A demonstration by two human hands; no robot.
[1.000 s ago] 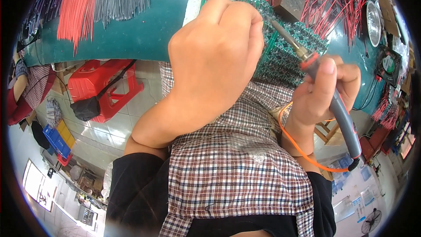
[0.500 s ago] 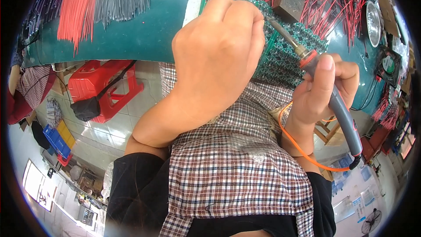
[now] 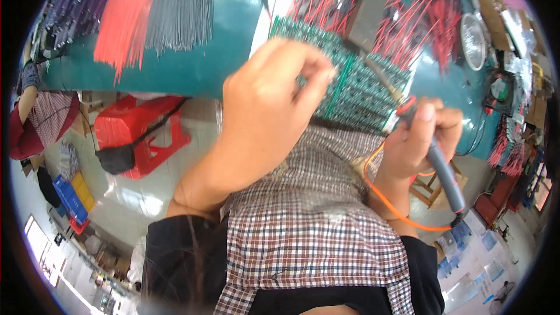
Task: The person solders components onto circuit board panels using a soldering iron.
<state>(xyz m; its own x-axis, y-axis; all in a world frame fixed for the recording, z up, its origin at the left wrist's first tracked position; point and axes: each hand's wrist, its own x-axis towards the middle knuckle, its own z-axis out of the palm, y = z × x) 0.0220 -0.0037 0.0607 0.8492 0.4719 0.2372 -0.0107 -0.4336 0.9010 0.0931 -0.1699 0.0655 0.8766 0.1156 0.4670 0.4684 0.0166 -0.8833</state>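
My left hand [image 3: 262, 105] hovers over the left part of a panel of green circuit boards [image 3: 364, 99], thumb and fingertips pinched together. Anything between those fingertips is too small or blurred to make out. My right hand [image 3: 415, 143] grips a soldering iron [image 3: 448, 178] with a grey handle, red collar and orange cable. Its metal tip points up and left, over the boards near a dark metal bar [image 3: 372, 11]. Red wires [image 3: 324, 3] lie behind the boards, some running up to their far edge.
On the green table [image 3: 239, 6] lie bundles of red wires [image 3: 125, 20], grey wires [image 3: 182, 11] and purple wires [image 3: 81, 6]. To the right are a clear round dish [image 3: 472, 41] and a small fan [image 3: 500, 90]. A red stool [image 3: 119, 125] stands below; another person [image 3: 49, 119] is at far left.
My left hand has drawn back from the boards toward me, uncovering more of them. My right hand still holds the soldering iron, slightly lower and further left in view. The whole view has shifted.
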